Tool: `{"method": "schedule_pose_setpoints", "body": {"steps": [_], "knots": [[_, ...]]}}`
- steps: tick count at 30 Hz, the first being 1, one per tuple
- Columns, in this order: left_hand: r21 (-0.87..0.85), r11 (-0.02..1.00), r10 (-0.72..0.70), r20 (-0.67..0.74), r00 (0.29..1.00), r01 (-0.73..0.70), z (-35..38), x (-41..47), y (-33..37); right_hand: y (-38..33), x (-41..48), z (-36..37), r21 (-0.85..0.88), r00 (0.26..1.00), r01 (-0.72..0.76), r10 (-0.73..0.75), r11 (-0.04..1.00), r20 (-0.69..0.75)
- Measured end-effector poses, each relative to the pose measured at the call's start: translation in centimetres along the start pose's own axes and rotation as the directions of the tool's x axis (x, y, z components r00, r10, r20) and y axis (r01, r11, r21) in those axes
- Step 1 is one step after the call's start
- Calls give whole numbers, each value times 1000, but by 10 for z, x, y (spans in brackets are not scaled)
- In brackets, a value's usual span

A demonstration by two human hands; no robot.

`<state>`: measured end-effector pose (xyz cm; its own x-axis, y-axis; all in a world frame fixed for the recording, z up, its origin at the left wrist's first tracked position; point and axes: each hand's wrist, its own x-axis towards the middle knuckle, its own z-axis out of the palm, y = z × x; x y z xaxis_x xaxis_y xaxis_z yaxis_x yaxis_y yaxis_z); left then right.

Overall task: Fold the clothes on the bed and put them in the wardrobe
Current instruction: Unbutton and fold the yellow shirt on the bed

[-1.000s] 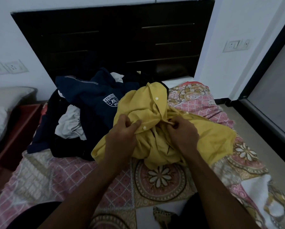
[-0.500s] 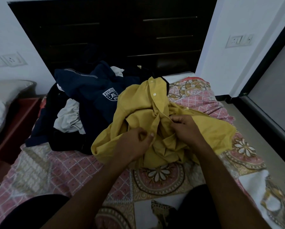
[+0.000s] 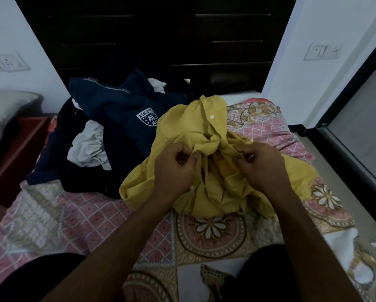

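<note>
A crumpled yellow button shirt (image 3: 189, 125) lies in the middle of the bed (image 3: 80, 216), its collar pointing toward the headboard. My left hand (image 3: 174, 168) pinches the shirt's front edge beside a white button. My right hand (image 3: 261, 164) pinches the opposite front edge, a hand's width to the right. To the left of the shirt sits a heap of clothes: a navy top with a white crest (image 3: 126, 112), a white garment (image 3: 89, 147) and dark pieces underneath.
The bed wears a pink and gold patterned cover. A dark wooden headboard (image 3: 161, 40) stands behind the heap. A pillow (image 3: 6, 105) and a red side unit (image 3: 19, 136) sit at the left. Floor and a dark-framed door (image 3: 356, 118) lie at the right.
Both hands have shifted their grip along the yellow shirt's front edges; the left hand rose toward the placket and the right moved outward. The view has tipped slightly down.
</note>
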<state>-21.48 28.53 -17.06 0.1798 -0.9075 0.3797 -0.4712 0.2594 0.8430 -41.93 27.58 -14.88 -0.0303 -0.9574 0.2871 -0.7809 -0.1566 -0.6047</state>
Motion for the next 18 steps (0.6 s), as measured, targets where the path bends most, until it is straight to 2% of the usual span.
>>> {"method": "schedule_pose_setpoints", "body": {"steps": [2,3,4,6,8,10,11,15,18], "knots": [[-70,997,-38,8,999,38,0,3,4,2,-1,-1,90,1000,-24,23,996,18],[-103,992,-64,30,997,67,0,4,5,3,-2,0,230,999,-30,23,973,29],[-138,985,-96,69,993,105,0,4,5,2,-3,3,408,998,-49,30,911,54],[-179,969,-139,162,977,168,0,3,6,-1,-3,8,702,993,-113,53,703,108],[-169,975,-106,218,970,144,0,3,4,-5,-3,14,838,982,-185,75,513,171],[-170,980,-56,267,962,105,1,3,4,-7,-5,18,880,968,-250,81,403,238],[-170,980,-47,287,957,99,1,2,3,-6,-5,20,875,966,-256,73,410,249],[-168,975,-92,304,948,148,3,0,5,-4,-5,24,771,985,-155,40,617,166],[-208,952,-155,300,941,223,2,2,7,-8,-8,24,709,992,-116,52,695,111]]}}
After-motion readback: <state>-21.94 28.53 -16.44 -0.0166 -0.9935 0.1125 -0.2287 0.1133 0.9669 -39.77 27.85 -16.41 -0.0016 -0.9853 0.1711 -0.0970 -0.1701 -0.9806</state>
